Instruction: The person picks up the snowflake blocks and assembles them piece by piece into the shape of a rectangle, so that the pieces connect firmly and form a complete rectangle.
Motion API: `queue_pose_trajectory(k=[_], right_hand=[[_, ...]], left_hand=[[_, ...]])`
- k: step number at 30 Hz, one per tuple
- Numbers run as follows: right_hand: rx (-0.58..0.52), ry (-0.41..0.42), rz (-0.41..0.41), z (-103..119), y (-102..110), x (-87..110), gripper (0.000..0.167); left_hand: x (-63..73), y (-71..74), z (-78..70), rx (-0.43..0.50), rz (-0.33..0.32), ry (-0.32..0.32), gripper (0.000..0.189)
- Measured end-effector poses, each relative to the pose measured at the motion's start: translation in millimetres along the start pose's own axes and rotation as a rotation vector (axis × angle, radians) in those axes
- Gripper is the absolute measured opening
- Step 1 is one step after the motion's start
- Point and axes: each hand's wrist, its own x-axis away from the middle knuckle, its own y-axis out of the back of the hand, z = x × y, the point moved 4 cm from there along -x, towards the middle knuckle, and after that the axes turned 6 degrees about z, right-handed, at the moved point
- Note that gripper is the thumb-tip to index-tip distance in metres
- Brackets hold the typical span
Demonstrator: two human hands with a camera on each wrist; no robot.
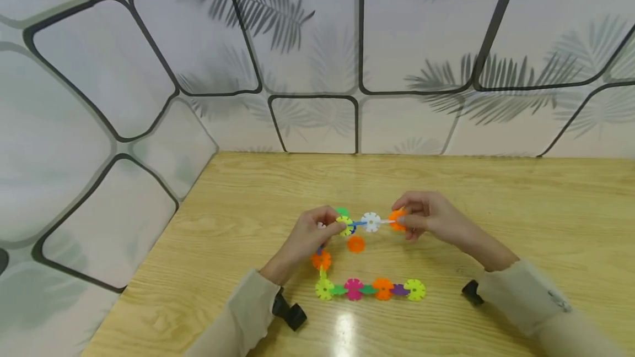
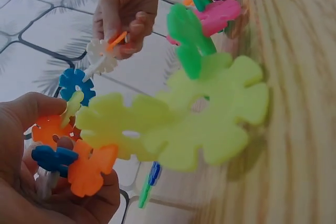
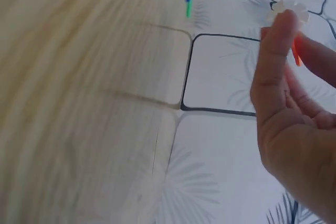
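A bent chain of interlocking plastic snowflake discs lies between the hands. In the head view the left hand pinches the chain at a yellow disc. From there a blue disc and a white disc stretch across to the right. The right hand pinches an orange disc at that end, which the right wrist view also shows between thumb and fingers. Other orange and blue discs hang by the left palm. The chain's lower row, including a pink disc, rests on the table.
A loose orange disc lies on the wooden table inside the chain's bend. Behind the left fingertips a green disc shows. The patterned wall borders the table's back and left edges.
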Motion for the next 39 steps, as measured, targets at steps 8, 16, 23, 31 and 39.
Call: queue_pose_trajectory(k=[8,16,23,31,39], right_hand=[[0.389,0.08,0.265,-9,-20,43.7,0.021],[0.43,0.107,0.225,-10,-17,59.9,0.02],[0.148,0.123,0.125,-4,19,62.3,0.004],[0.132,0.064,-0.03,1,31,52.2,0.007],[0.103,0.062,-0.024,4,26,42.9,0.008]], left_hand=[[0.6,-4.7,2.0,0.071,-0.081,0.073,0.011],[15.1,-14.5,2.7,0.176,-0.04,0.054,0.022],[40.2,-25.9,5.3,0.227,0.075,0.017,0.027],[47.6,-39.3,10.6,0.239,0.358,0.172,0.057],[27.4,-46.9,12.9,0.137,0.531,0.104,0.035]])
